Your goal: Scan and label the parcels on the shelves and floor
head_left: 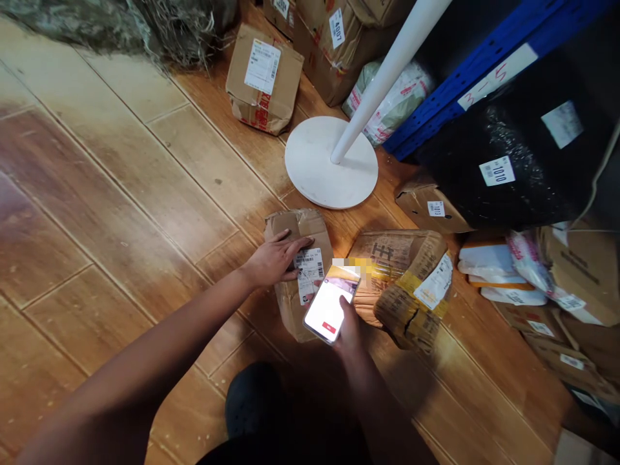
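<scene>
My left hand (276, 259) lies with its fingers spread on top of a cardboard parcel (290, 316), touching beside its white shipping label (310, 274). In my right hand (349, 329) is a smartphone (327, 303), gripped with the thumb resting along its lit screen. The screen is mostly white with a red button near its lower end. The phone is held over the parcel's right side and hides part of it. Just to the right, a battered cardboard parcel (382, 252) wrapped in yellow tape lies on the floor with a crumpled label.
A white round stand base (314, 168) with a slanting pole (387, 77) stands ahead. Behind it sit a labelled box (285, 71) and more cartons (320, 45). A blue rack post (450, 84), a black-wrapped parcel (533, 174) and stacked parcels (581, 271) line the right.
</scene>
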`<control>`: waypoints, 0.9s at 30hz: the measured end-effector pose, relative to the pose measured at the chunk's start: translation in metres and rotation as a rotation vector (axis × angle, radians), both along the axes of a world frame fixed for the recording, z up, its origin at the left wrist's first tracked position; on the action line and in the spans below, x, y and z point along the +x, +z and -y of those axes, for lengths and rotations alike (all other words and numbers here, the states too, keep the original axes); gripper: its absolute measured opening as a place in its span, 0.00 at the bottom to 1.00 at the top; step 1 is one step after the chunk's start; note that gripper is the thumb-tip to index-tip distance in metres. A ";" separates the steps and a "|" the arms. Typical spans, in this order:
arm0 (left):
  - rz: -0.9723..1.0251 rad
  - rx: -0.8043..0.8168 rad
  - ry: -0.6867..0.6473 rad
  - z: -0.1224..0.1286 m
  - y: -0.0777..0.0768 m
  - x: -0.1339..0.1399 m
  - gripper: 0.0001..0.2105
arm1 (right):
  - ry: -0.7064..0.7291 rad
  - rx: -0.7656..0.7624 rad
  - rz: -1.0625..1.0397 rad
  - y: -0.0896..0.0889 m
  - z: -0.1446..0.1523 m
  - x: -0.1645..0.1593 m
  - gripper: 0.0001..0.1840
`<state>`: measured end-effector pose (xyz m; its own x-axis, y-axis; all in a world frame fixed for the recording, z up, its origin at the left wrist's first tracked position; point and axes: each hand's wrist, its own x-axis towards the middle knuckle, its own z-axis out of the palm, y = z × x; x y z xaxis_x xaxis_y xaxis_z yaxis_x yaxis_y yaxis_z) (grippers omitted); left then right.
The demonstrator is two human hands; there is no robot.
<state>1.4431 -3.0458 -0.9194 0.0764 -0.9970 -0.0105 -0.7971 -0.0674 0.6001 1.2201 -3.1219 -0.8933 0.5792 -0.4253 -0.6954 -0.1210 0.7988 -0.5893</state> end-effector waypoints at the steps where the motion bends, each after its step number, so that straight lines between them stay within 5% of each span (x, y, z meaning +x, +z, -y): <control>1: -0.009 0.006 -0.006 0.000 0.000 0.001 0.35 | 0.013 0.045 -0.006 0.005 0.000 -0.007 0.35; 8: -0.008 -0.002 0.000 0.000 -0.005 0.003 0.35 | 0.160 0.105 0.012 0.049 -0.016 -0.049 0.41; 11: -0.002 -0.012 0.021 0.000 -0.008 0.003 0.34 | 0.254 0.149 0.071 0.067 -0.017 -0.045 0.47; 16: 0.011 0.027 0.040 0.003 -0.005 0.001 0.35 | 0.410 0.226 0.234 0.093 -0.013 -0.020 0.42; 27: 0.001 0.032 0.033 0.005 0.002 0.003 0.34 | 0.348 0.125 0.141 0.093 -0.016 -0.028 0.40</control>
<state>1.4458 -3.0509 -0.9178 0.1090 -0.9932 -0.0419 -0.7945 -0.1124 0.5967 1.1924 -3.1056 -0.7998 0.7673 -0.1035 -0.6329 -0.3220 0.7913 -0.5198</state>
